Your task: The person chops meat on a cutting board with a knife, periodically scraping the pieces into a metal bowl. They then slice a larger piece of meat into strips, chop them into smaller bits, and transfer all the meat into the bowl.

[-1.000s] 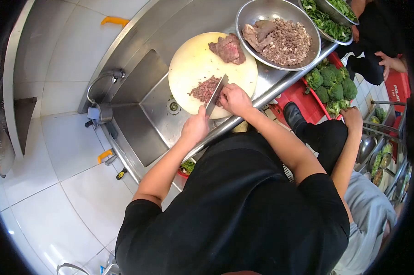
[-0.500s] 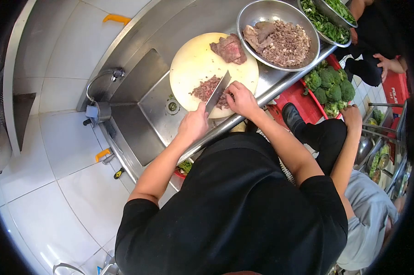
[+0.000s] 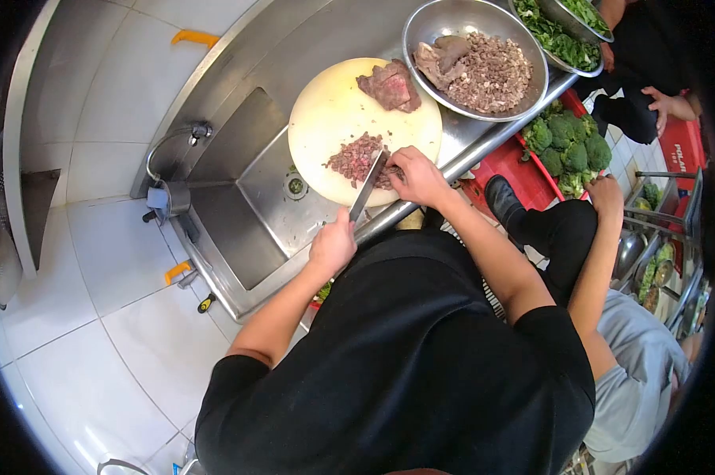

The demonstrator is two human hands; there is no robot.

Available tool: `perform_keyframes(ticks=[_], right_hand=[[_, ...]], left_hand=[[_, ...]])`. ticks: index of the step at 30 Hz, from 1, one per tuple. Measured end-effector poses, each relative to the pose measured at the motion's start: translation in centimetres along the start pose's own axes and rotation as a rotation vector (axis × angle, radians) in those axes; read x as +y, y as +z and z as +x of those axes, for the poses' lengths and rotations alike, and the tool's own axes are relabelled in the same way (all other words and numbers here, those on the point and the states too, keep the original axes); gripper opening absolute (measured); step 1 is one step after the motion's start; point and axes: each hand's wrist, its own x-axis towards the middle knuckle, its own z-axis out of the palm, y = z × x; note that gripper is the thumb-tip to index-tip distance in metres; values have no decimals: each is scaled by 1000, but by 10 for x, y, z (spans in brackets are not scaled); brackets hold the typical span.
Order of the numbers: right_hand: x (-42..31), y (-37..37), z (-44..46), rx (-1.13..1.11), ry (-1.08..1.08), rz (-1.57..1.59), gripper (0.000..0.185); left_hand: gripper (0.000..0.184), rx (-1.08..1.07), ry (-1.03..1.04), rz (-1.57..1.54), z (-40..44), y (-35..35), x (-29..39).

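My left hand (image 3: 333,243) is closed round the handle of a kitchen knife (image 3: 367,187). Its blade rests among chopped meat on a round, pale cutting board (image 3: 318,103). Right beside the blade, my right hand (image 3: 417,176) has its fingers curled over some of the meat, holding it against the board; the fingers partly hide it. A heap of small diced meat (image 3: 353,158) lies on the blade's left side. Farther up the board sits a larger slab of meat (image 3: 390,85), brown outside and pink where cut.
The board lies across a steel sink (image 3: 235,229) with a tap (image 3: 201,131). A steel bowl (image 3: 409,49) of diced meat and larger pieces stands at upper right, near bowls of leafy greens (image 3: 559,39). Broccoli (image 3: 567,142) fills a red crate below. Other people sit close by on the right.
The knife has drawn back toward me, and its blade sits lower and closer to my right fingers. My right hand still holds the meat. The whole view has shifted slightly.
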Motion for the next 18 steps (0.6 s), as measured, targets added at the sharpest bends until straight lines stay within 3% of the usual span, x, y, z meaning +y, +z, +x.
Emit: perform_keyframes(ticks=[7, 13, 18], right_hand=[[-5, -9, -5, -78, 43, 51, 25], [-2, 4, -4, -42, -10, -62, 14], [-5, 11, -7, -57, 10, -117, 12]], left_hand=[[29, 82, 183, -25, 44, -24, 24], [26, 37, 111, 18, 1, -22, 15], [28, 123, 160, -43, 42, -1, 22]])
